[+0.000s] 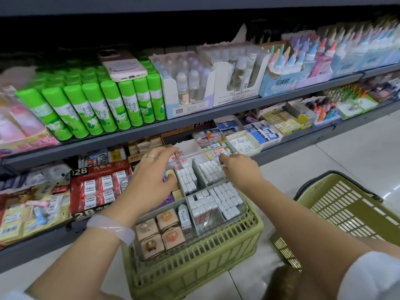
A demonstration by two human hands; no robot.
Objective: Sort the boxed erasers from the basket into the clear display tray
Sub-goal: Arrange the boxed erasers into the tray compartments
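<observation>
The tray (242,210) sits on a green basket (194,263), open from above, though its near compartments are packed with erasers (225,199). Both hands (149,178) (240,169) crowd the far end, just under the shelf edge (173,124). The blurred far corner seems free. The second basket (346,204) blocks the right.

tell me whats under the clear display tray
The clear display tray rests on top of a green basket, whose slatted walls show below it. What lies inside the basket is covered by the tray and cannot be seen.
</observation>
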